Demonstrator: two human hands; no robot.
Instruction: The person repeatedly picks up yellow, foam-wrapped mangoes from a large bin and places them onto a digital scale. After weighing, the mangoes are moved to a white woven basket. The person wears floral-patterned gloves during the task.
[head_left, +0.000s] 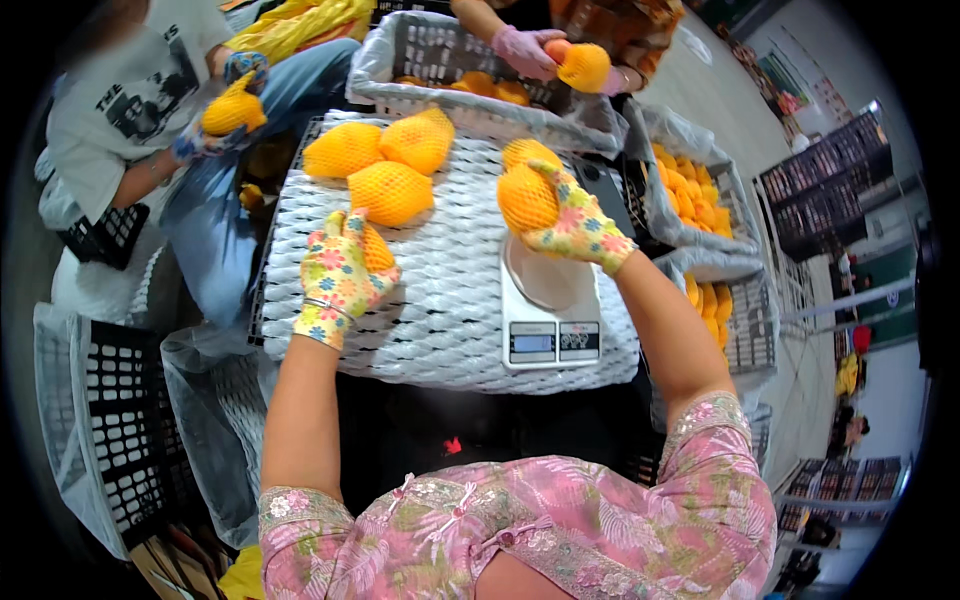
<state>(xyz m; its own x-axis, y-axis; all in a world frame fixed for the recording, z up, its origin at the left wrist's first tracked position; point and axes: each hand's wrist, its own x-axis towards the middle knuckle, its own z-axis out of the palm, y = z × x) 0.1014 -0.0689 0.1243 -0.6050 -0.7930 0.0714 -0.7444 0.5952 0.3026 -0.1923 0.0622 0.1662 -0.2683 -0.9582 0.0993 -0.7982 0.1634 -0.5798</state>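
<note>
My left hand (340,270), in a flowered glove, closes around a fruit in a yellow foam net (377,250), mostly hidden by the palm. Held in my similarly gloved right hand (578,222) is another yellow-netted fruit (526,200), over the far edge of the white kitchen scale (552,310). Just behind it shows one more netted fruit (530,152); whether my fingers touch it I cannot tell. Three netted fruits, a left one (342,150), a right one (418,140) and a nearer one (391,193), lie together beyond my left hand on the padded table (450,300).
A lined crate (480,112) with fruit stands at the table's far edge. Lined crates of fruit, a farther one (735,200) and a nearer one (755,310), flank the right. A co-worker's pink-gloved hand (525,52) and another's patterned glove (195,140) hold netted fruits. Black crates (130,430) sit left.
</note>
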